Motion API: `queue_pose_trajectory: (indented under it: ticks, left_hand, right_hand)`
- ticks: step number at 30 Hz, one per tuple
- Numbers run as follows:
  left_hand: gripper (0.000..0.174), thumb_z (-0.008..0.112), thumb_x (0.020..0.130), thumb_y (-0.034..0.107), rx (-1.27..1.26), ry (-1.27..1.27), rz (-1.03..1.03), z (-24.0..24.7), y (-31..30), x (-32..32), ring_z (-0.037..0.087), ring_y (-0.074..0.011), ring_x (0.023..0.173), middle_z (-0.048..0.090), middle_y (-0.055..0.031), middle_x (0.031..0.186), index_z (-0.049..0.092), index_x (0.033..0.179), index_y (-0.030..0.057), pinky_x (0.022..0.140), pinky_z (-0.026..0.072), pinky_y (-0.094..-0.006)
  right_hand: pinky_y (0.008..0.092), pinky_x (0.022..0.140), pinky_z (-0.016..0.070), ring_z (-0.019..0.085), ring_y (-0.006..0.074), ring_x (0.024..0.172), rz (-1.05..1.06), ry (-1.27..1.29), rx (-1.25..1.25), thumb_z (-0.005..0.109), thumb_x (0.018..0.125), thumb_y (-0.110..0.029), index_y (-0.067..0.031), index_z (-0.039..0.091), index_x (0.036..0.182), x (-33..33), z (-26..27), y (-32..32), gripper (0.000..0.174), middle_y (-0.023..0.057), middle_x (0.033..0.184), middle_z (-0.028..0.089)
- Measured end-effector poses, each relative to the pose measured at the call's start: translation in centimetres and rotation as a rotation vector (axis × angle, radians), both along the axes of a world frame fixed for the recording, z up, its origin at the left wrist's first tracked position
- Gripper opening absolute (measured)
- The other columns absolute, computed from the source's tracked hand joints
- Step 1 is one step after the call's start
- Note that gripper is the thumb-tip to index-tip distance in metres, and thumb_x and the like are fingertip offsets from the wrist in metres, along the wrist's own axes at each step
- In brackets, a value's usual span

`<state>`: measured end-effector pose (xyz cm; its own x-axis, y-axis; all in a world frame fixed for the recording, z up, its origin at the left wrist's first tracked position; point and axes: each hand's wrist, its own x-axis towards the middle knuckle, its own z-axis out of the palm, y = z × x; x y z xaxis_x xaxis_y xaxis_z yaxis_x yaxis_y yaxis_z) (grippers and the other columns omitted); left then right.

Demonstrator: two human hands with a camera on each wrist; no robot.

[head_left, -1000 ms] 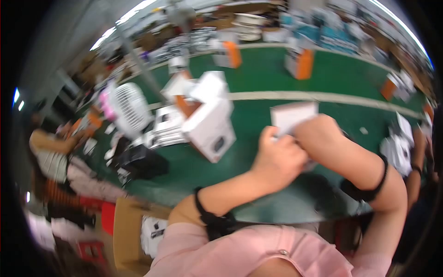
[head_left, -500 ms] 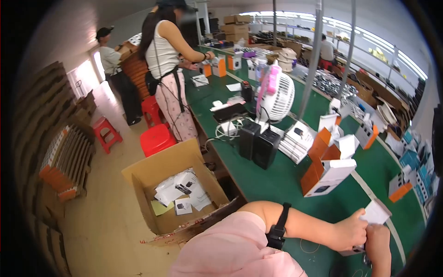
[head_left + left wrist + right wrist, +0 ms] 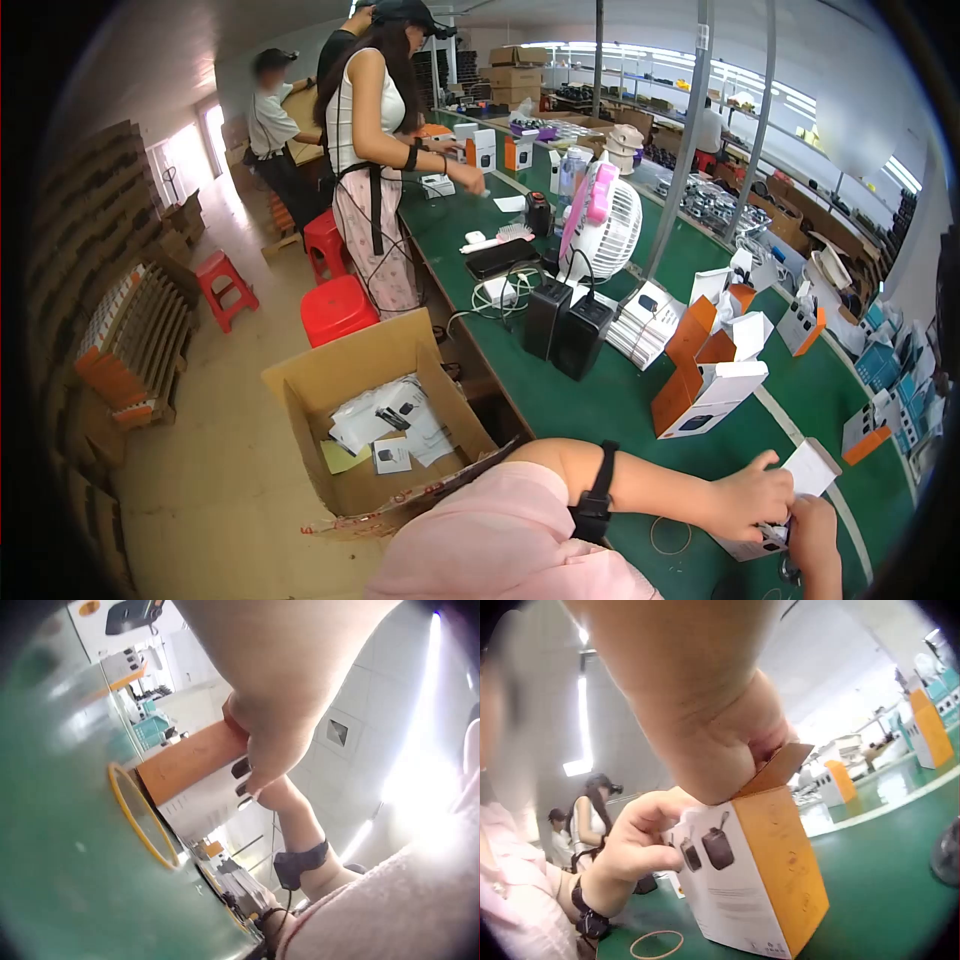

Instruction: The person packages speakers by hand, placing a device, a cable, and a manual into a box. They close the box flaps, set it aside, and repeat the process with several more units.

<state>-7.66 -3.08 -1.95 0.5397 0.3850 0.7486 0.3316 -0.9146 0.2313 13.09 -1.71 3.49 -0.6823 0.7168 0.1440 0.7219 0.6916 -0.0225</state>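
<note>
Now | box [image 3: 762, 543] stands near right on table [image 3: 600, 400] | left hand [image 3: 750, 495] grips its side, right hand [image 3: 815, 535] pinches its top | seems light thin card (likely crushes easily), best held by edges

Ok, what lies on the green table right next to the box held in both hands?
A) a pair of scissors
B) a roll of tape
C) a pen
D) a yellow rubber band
D: a thin yellow rubber band lies flat on the green table beside the white and orange box, which the left hand and the right hand grip.
</note>
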Motion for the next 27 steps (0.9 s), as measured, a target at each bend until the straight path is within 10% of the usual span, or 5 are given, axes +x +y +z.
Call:
queue_pose_trajectory:
  ticks: [4,8,18,23,27]
  left_hand:
    - [0.028,0.063,0.08,0.011,-0.221,-0.622,0.135,-1.8,0.5,-3.5,0.045,-0.0256,0.114,0.044,-0.0132,0.123,0.055,0.107,0.0073,0.095,0.0366,-0.038]
    - [0.034,0.063,0.089,0.024,-1.429,-0.66,-0.124,-2.8,1.7,-4.1,0.052,-0.011,0.096,0.056,-0.0025,0.108,0.05,0.116,0.0081,0.078,0.0438,-0.027]
    - [0.059,0.07,0.072,0.0,-1.094,-0.556,-0.319,-0.9,3.2,1.6,0.05,-0.0196,0.114,0.053,-0.0107,0.117,0.043,0.124,0.0027,0.097,0.041,-0.0335]
    - [0.035,0.067,0.069,0.005,-0.162,-0.067,-0.022,0.2,2.8,0.1,0.053,-0.0332,0.108,0.057,-0.0148,0.115,0.068,0.103,0.0124,0.091,0.0417,-0.0408]
    - [0.042,0.07,0.064,0.014,-0.181,0.128,-0.385,2.6,0.9,-0.3,0.052,-0.0366,0.112,0.055,-0.0182,0.123,0.067,0.106,0.0111,0.095,0.0354,-0.0497]
  right_hand:
    - [0.0302,0.071,0.0425,0.053,0.0159,0.082,-0.1,0.557,0.216,0.041,0.085,0.006,0.0017,0.054,0.118,8.8,-5.5,1.3,0.036,0.0094,0.093,0.057]
    - [0.0328,0.057,0.0421,0.055,0.0146,0.065,-0.603,0.958,0.039,0.056,0.082,-0.012,-0.0015,0.065,0.094,15.4,-10.3,-0.2,0.018,0.0047,0.077,0.062]
    - [0.0338,0.101,0.0365,0.046,0.0198,0.121,-0.307,1.593,-0.968,0.057,0.091,-0.018,-0.0046,0.036,0.138,2.5,-5.8,-2.6,0.053,0.0102,0.131,0.048]
    - [0.0305,0.099,0.0401,0.051,0.016,0.113,-0.195,1.409,-0.955,0.059,0.085,-0.005,-0.0045,0.052,0.127,2.1,-5.6,-1.9,0.042,0.0064,0.118,0.056]
    - [0.0364,0.091,0.0444,0.056,0.0257,0.105,-0.046,0.938,0.042,0.061,0.074,0.001,-0.0054,0.063,0.109,1.3,-5.9,-2.4,0.036,0.0099,0.106,0.062]
